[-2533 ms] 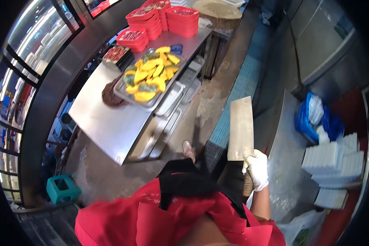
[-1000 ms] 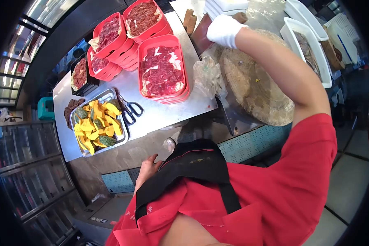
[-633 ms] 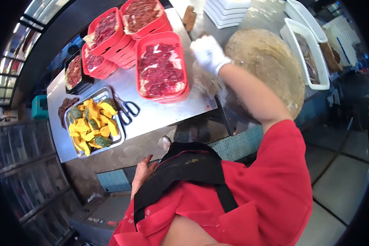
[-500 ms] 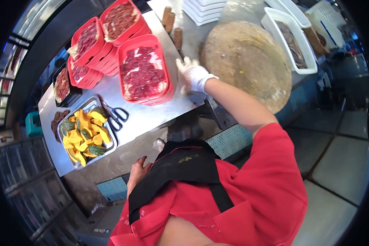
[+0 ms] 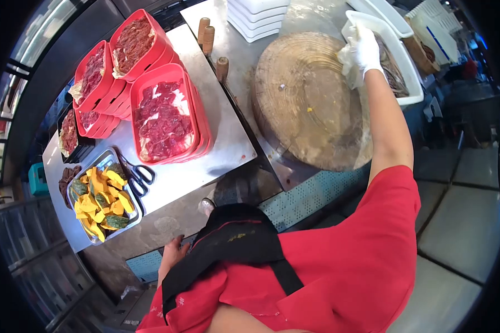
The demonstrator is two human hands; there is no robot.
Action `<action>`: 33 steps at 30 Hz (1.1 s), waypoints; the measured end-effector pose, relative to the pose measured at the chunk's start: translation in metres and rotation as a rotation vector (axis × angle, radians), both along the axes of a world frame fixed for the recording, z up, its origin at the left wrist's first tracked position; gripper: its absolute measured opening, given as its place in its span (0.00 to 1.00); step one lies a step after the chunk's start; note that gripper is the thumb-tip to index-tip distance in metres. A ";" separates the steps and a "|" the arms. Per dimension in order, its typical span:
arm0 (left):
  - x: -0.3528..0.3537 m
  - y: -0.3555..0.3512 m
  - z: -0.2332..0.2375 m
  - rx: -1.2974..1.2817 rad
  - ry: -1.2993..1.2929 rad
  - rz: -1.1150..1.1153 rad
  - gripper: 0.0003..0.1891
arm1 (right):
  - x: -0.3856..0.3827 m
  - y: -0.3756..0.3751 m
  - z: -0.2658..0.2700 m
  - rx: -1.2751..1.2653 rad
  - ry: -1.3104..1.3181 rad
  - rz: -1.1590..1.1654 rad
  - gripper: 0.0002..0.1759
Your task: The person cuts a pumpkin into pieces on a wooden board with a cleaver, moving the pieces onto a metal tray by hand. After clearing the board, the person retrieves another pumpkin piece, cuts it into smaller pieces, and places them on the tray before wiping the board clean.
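My right hand (image 5: 366,53), in a white glove, reaches out over the far right edge of the round wooden chopping block (image 5: 311,100). A crumpled pale cloth (image 5: 348,65) hangs from its fingers, close to the white tub (image 5: 410,99) of dark, long strips. My fingertips are partly hidden by the glove and the cloth. Down by the black apron (image 5: 233,238), my bare left hand (image 5: 173,252) hangs with loose fingers slightly apart, holding nothing that I can see.
Red trays of sliced meat (image 5: 164,119) stand stacked on the steel table. Left of them lie black-handled scissors (image 5: 141,177) and a metal tray of cut pumpkin (image 5: 105,200). Wooden-handled tools (image 5: 208,40) stick up beside the block. White trays (image 5: 256,19) are stacked behind.
My right hand has swung from the table beside the red trays across the block to the white tub, the pale cloth now showing in it. The view has shifted right; my left hand stays low.
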State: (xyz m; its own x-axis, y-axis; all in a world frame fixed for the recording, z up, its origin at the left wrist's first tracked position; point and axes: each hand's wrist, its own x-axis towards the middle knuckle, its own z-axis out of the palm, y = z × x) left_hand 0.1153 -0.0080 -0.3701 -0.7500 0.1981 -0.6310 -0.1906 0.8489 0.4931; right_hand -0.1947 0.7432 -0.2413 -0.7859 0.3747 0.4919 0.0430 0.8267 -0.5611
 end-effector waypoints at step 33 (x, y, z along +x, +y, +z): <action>0.006 -0.016 0.019 0.073 0.049 0.004 0.25 | 0.136 -0.228 0.007 0.507 -0.505 0.073 0.14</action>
State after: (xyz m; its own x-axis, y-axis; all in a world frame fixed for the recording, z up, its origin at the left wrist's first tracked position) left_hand 0.1215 -0.0241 -0.3515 -0.7803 0.2394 -0.5777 -0.1678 0.8098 0.5623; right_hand -0.0587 0.5148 -0.2347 -0.9778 0.1340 0.1610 0.1302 0.9909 -0.0335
